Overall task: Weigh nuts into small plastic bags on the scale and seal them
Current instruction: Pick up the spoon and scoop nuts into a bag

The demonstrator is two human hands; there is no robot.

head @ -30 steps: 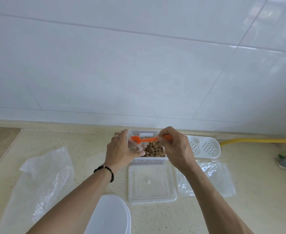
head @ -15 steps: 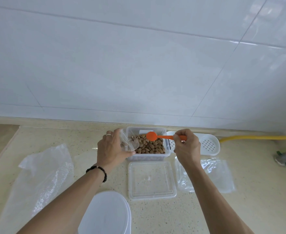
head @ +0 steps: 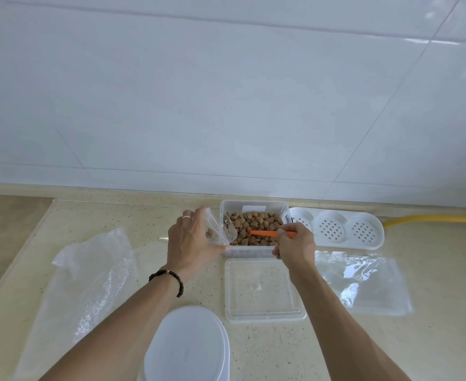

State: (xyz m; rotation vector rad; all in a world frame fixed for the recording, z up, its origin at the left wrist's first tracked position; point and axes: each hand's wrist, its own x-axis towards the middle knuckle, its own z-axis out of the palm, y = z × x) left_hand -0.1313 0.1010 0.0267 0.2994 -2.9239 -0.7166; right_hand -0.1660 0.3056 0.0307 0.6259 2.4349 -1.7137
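Now, left hand (head: 192,240) gripping a small clear bag (head: 220,229), mouth held open, just beside the left wall of the tub (head: 253,207) — a few nuts visible inside the bag. Right hand (head: 295,247) pinching the handle of an orange spoon (head: 264,233), bowl end dipped among the nuts (head: 256,224) in the tub. Tub standing on the speckled surface (head: 432,339) near the tiled wall (head: 226,92). Clear lid (head: 263,290) lying flat just in front of the tub, partly under the right wrist. White oval lid (head: 187,347) nearer still, between the forearms. Crumpled plastic sheet (head: 89,276) spread at the left; flat clear bags (head: 363,281) at the right, beside the lid. White perforated tray (head: 336,228) touching or almost touching the tub's right side — cannot tell which. Yellow hose (head: 432,219) running along the back edge at far right. Dark bead bracelet (head: 171,279) on the left wrist, ring (head: 187,217) on a left finger.
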